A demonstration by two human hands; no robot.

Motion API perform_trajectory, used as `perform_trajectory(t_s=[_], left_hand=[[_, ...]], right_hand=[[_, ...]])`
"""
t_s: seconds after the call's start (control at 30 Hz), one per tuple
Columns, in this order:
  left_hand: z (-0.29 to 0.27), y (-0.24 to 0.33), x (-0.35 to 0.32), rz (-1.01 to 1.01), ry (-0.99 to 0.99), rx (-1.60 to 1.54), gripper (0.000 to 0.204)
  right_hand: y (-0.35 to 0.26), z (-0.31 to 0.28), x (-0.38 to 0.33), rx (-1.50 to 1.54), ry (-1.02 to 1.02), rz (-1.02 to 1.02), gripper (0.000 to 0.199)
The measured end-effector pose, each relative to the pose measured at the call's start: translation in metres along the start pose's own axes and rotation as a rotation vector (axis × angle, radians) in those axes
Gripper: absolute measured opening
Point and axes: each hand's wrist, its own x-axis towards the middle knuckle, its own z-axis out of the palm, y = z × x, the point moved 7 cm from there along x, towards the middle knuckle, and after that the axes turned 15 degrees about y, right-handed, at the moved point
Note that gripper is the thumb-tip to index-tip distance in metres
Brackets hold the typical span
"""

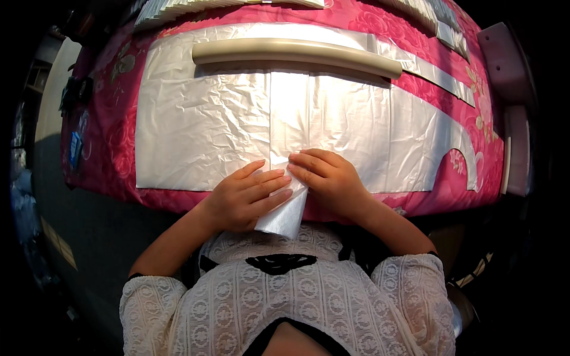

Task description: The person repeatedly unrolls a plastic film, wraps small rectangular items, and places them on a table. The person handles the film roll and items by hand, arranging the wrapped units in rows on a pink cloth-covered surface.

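A large white plastic carrier bag point(202, 130) lies flat and creased before me, with a curved handle cut-out at its right end. At its near edge, a narrow folded strip of white plastic point(284, 215) juts toward my lap. My left hand point(243, 196) lies across that strip from the left, fingers bent over it. From the other side my right hand point(326, 178) meets it, fingertips on the strip's upper end. Both thumbs are mostly hidden. Beyond the hands, a long beige tube point(297, 53) rests across the bag's far part.
A pink floral cloth point(116, 142) covers the table. Stacks of folded white plastic point(208, 9) line the far edge, with another stack point(427, 18) at the far right. A small blue packet point(75, 149) is at the left edge. Pale pink panels point(518, 148) stand at the right.
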Motion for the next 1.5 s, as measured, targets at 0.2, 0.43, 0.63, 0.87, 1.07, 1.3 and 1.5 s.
perform_trajectory(t_s=[0.2, 0.43, 0.63, 0.87, 1.07, 1.3, 1.5], left_hand=[[0.000, -0.015, 0.010, -0.214, -0.121, 0.088, 0.095], [-0.008, -0.039, 0.015, -0.503, 0.042, -0.170, 0.095], [-0.008, -0.044, 0.017, -0.677, 0.291, -0.094, 0.065], [0.036, -0.028, 0.013, -0.453, -0.126, 0.381, 0.077], [0.026, -0.029, 0.021, -0.418, -0.093, 0.447, 0.074], [0.011, -0.040, 0.041, -0.345, 0.027, 0.370, 0.062], [0.011, -0.046, 0.045, -0.210, 0.046, 0.415, 0.044]], right_hand=[[0.002, -0.004, 0.004, -0.010, 0.008, 0.000, 0.026], [0.053, 0.000, 0.018, 0.217, -0.119, 0.669, 0.014], [0.083, 0.019, 0.018, 0.311, -0.370, 1.119, 0.036], [0.086, 0.021, 0.019, 0.333, -0.359, 1.170, 0.030], [0.042, -0.012, 0.042, -0.219, -0.133, 0.455, 0.044], [0.045, 0.004, 0.037, -0.147, -0.156, -0.099, 0.046], [0.056, -0.004, 0.046, 0.088, -0.126, -0.017, 0.045]])
